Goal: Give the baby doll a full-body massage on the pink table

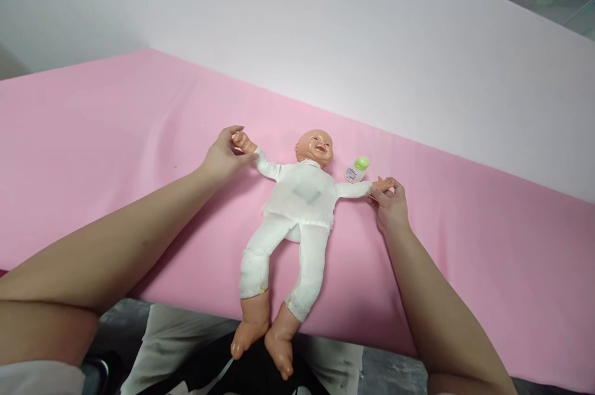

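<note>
A baby doll (304,193) with a white cloth body lies on its back, its arms spread wide and its feet past the table's near edge. My left hand (227,154) is closed around the doll's hand and wrist on the left side. On the right side, the fingers of my right hand (391,204) grip the doll's other hand. Just above that doll arm lies a small bottle (357,170) with a bright green cap and a printed label, touched by neither hand.
Pink cloth (111,128) covers the table, with soft creases. Behind it rises a plain white wall (297,23). Below the near edge are my legs in light trousers (171,345) and a grey floor.
</note>
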